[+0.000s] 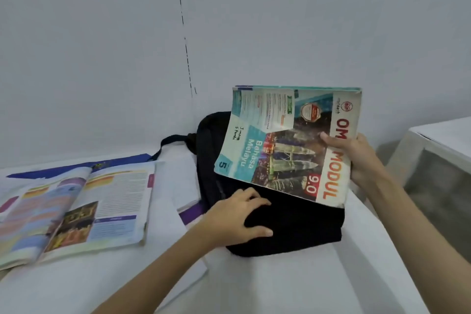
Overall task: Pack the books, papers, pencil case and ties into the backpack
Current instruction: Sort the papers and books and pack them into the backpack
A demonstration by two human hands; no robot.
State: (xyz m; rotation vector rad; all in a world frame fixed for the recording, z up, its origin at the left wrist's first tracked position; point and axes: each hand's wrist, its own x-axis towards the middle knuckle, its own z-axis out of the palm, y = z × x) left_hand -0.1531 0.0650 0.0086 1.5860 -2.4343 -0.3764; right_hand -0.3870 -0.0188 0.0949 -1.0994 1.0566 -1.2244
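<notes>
Gripping the worn, glossy paperback workbook (pixel 288 145) by one edge, the right hand (pixel 356 158) holds it tilted above the soft black fabric backpack (pixel 293 224), fingers curled round the cover. It looks light and floppy, so a hold near the spine seems wiser. The left hand (pixel 237 216) rests spread on the limp bag.

A single head-worn view, wide-angle, looks forward and down from above a white table (pixel 267 285). Both forearms reach in from the bottom edge, so the camera sits close behind the hands. A black backpack (pixel 293 227) lies near the centre of the frame, an open textbook (pixel 76 211) at the left edge. The upper half shows a bare white wall (pixel 280 20) straight ahead. Lines bend slightly toward the frame's edges.
</notes>
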